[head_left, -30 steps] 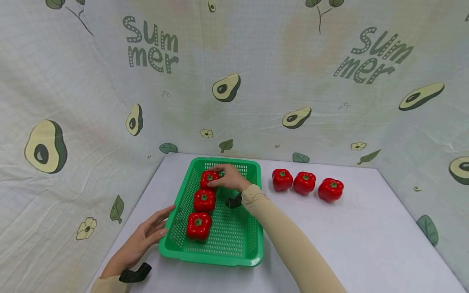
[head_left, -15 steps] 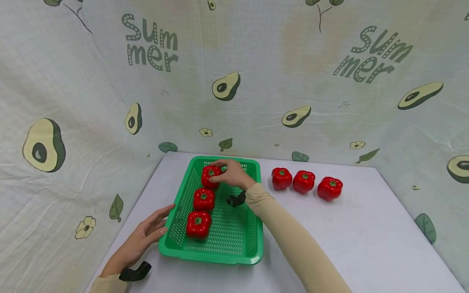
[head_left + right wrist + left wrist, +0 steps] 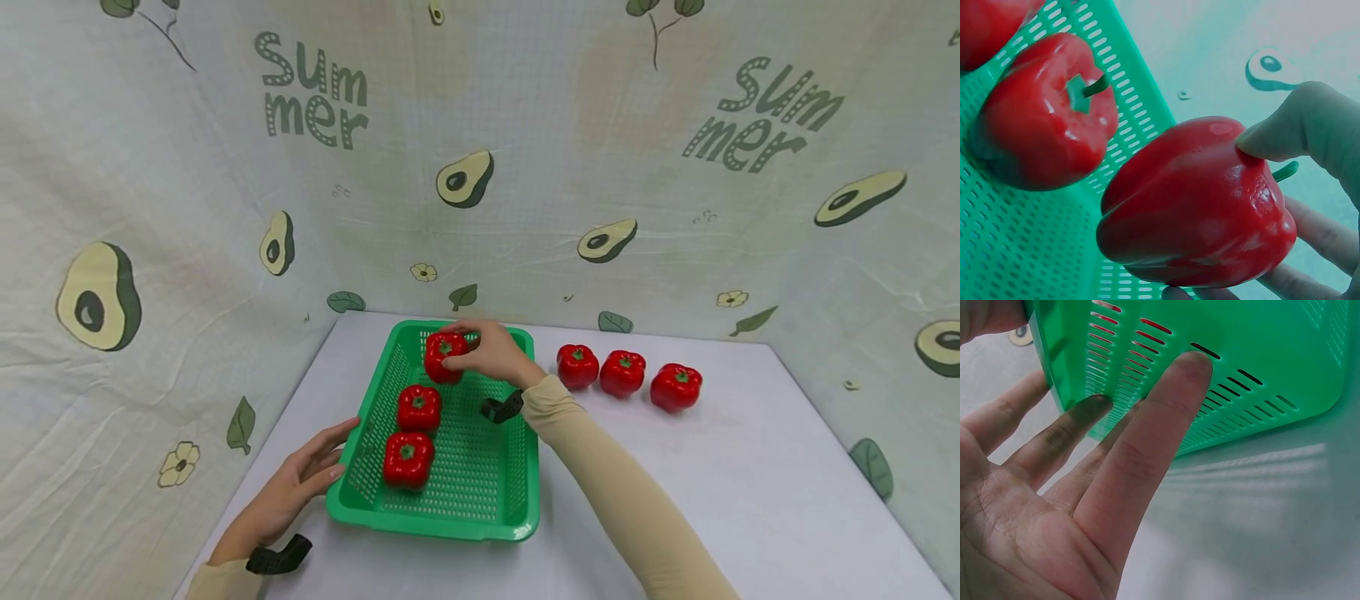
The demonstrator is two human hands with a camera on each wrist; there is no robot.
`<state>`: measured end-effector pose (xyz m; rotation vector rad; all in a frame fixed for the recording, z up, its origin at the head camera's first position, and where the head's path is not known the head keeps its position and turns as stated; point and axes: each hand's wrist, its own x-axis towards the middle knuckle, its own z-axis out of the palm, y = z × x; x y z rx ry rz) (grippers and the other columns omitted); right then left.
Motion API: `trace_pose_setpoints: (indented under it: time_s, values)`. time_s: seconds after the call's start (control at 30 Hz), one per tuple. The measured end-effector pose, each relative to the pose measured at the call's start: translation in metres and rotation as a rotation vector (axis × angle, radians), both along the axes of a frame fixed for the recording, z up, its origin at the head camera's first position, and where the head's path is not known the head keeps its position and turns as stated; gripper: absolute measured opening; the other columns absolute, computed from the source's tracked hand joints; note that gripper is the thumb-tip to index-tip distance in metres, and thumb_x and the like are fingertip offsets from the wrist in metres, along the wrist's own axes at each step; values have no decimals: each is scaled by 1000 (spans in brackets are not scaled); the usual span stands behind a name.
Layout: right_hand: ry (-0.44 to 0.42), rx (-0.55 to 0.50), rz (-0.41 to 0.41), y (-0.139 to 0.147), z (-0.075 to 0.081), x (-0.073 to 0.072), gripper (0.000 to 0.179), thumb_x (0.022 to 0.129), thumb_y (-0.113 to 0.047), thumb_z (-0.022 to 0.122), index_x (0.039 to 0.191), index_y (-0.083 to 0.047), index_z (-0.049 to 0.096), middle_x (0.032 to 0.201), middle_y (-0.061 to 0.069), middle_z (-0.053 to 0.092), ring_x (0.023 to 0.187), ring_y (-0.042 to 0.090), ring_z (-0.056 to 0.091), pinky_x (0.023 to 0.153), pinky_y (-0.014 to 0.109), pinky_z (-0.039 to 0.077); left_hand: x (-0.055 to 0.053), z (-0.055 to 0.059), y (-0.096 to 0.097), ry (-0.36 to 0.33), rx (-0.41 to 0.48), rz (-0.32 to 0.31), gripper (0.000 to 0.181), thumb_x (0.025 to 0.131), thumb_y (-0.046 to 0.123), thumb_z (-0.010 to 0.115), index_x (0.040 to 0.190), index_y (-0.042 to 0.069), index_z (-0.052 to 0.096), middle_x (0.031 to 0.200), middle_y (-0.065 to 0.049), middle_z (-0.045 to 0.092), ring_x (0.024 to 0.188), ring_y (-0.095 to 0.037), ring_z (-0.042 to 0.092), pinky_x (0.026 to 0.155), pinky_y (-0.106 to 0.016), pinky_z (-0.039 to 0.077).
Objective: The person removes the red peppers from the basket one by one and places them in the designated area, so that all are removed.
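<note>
A red bell pepper point(image 3: 442, 358) with a green stem is gripped in my right hand point(image 3: 491, 350), over the far end of the green basket point(image 3: 435, 531). In the right wrist view, the thumb presses on the held pepper point(image 3: 1191, 206) near its stem, and other fingers show behind and below it. Two more red bell peppers, a middle one point(image 3: 419, 408) and a near one point(image 3: 408, 460), sit in a row along the basket's left side. My left hand point(image 3: 288, 492) touches the basket's left wall; in the left wrist view its straight fingers point(image 3: 1141, 450) lie against the slotted green side.
To the right of the basket, three red bell peppers point(image 3: 577, 367) stand in a row on the white table point(image 3: 712, 500). A cloth backdrop point(image 3: 525, 108) printed with avocados rises behind and at both sides.
My right hand has lifted the far bell pepper away from the middle one and shifted it right. The left hand and basket have stayed in place.
</note>
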<state>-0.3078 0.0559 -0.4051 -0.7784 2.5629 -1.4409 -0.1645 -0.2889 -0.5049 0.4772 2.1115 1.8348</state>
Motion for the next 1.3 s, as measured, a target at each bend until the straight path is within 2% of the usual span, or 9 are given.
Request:
trace_pose_setpoints:
  time_s: [0.17, 0.27, 0.43, 0.57, 0.8, 1.03, 1.13, 1.3]
  values:
    - [10, -21, -3, 6, 7, 4, 51, 84, -27, 80, 131, -18, 64, 124, 1, 62, 97, 26, 61, 73, 36, 55, -1, -1, 0, 45, 12, -24, 57, 106, 10, 46, 158, 24, 27, 161, -12, 25, 136, -8, 42, 92, -39, 52]
    - [12, -23, -6, 10, 10, 7, 51, 84, -28, 80, 132, -19, 64, 125, 0, 61, 100, 27, 59, 74, 37, 55, -1, -2, 0, 55, 4, -26, 57, 106, 9, 45, 158, 24, 27, 161, -12, 25, 140, -16, 39, 93, -38, 51]
    - [6, -53, 3, 17, 19, 15, 52, 85, -24, 78, 134, -18, 62, 121, 1, 62, 105, 32, 56, 71, 40, 56, 0, -1, 0, 22, -9, 10, 58, 105, 12, 49, 157, 28, 30, 160, -9, 27, 143, -39, 29, 93, -36, 50]
    - [27, -76, 3, 25, 25, 17, 51, 86, -24, 78, 134, -18, 63, 120, 1, 64, 105, 33, 55, 69, 39, 56, 0, -2, 1, 8, -5, 18, 58, 105, 12, 50, 157, 28, 30, 161, -11, 26, 142, -46, 26, 95, -32, 49]
    - [48, -109, -24, 41, 36, 21, 50, 85, -26, 79, 132, -21, 63, 119, 0, 62, 108, 30, 52, 70, 46, 57, 0, -3, 1, -10, -11, 28, 58, 104, 13, 51, 157, 30, 31, 161, -9, 26, 143, -44, 27, 95, -31, 48]
    - [76, -93, -67, 60, 45, 25, 50, 86, -30, 78, 133, -25, 62, 121, -1, 61, 110, 29, 52, 72, 42, 56, 1, 0, 3, -20, -8, 35, 58, 104, 13, 51, 157, 29, 31, 160, -8, 27, 143, -42, 27, 94, -33, 49]
    - [97, -81, -83, 70, 50, 27, 51, 87, -31, 77, 135, -24, 61, 122, -1, 61, 112, 29, 51, 73, 43, 56, 1, -1, 2, -14, -3, 26, 58, 105, 13, 50, 157, 28, 30, 160, -8, 27, 144, -34, 31, 94, -35, 50]
    - [102, -58, -120, 84, 57, 32, 52, 86, -34, 77, 135, -26, 60, 125, 0, 59, 113, 30, 50, 72, 43, 56, 0, -2, 2, -8, -14, 24, 57, 105, 14, 49, 157, 29, 30, 160, -7, 27, 137, -9, 41, 93, -37, 51]
